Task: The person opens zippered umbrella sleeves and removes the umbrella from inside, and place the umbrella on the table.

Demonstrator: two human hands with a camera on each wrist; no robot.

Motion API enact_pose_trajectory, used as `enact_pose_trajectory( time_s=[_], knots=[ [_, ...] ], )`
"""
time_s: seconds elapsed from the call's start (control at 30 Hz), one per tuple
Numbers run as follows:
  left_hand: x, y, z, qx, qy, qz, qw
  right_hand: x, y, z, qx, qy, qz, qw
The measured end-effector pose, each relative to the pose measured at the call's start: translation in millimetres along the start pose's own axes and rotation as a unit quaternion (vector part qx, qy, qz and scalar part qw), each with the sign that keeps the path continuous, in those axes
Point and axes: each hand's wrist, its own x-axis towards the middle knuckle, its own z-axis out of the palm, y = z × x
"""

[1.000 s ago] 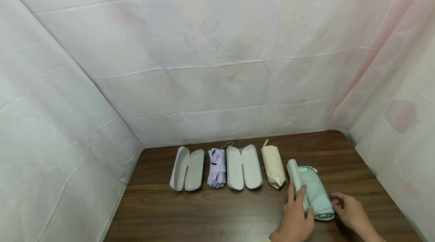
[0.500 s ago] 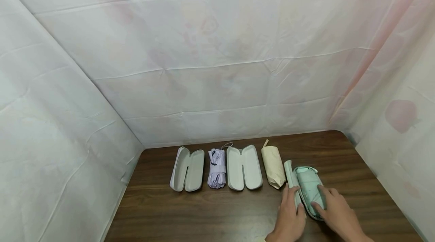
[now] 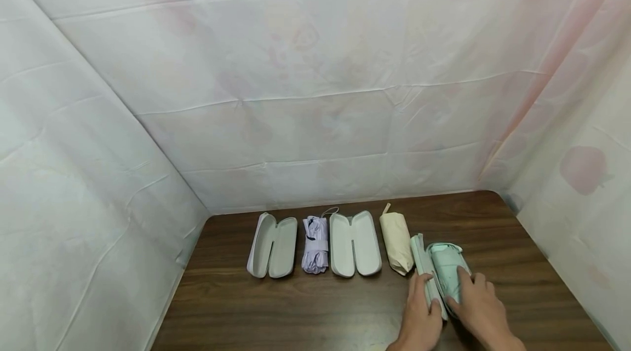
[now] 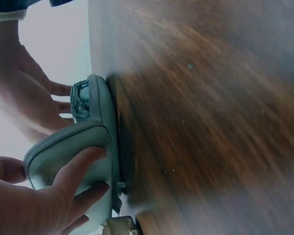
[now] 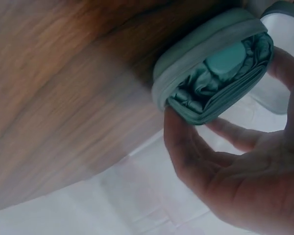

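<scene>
At the table's right lies an opened mint-green zip case; its lid [image 3: 423, 258] stands tilted up on the left side. A folded green umbrella [image 3: 446, 263] fills the other half [image 5: 186, 68]. My left hand [image 3: 421, 312] holds the lid between thumb and fingers; in the left wrist view, fingers spread over the lid's outer face [image 4: 49, 159]. With thumb and fingers on either side, my right hand [image 3: 478, 304] grips the umbrella. Gathered fabric and the umbrella's pale green end [image 5: 228, 58] show in the right wrist view. The right palm hides part of the case.
Left of the green case, a cream folded umbrella [image 3: 396, 241] lies close to the lid. Further left come an opened pale case [image 3: 367, 244], a lilac folded umbrella [image 3: 314, 247] and another opened case [image 3: 282, 247]. White cloth [image 3: 305, 137] hangs behind the brown table [image 3: 276, 312].
My right hand has moved left from the case's right edge onto the umbrella. My left hand and the lid have shifted slightly left, opening a wider gap beside the umbrella.
</scene>
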Motion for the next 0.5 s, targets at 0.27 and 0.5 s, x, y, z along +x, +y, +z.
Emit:
enact_pose_trajectory(
  time_s=[0.27,0.5],
  knots=[
    [0.4,-2.7,2.7,-0.008,0.005,-0.008,0.9999,4.1,-6.1,-0.8,0.025,-0.008,0.021,0.999],
    [0.0,-4.4,4.3,-0.013,0.011,-0.008,0.9998,6.7,-10.9,-0.3,0.037,0.002,0.024,0.999]
  ],
)
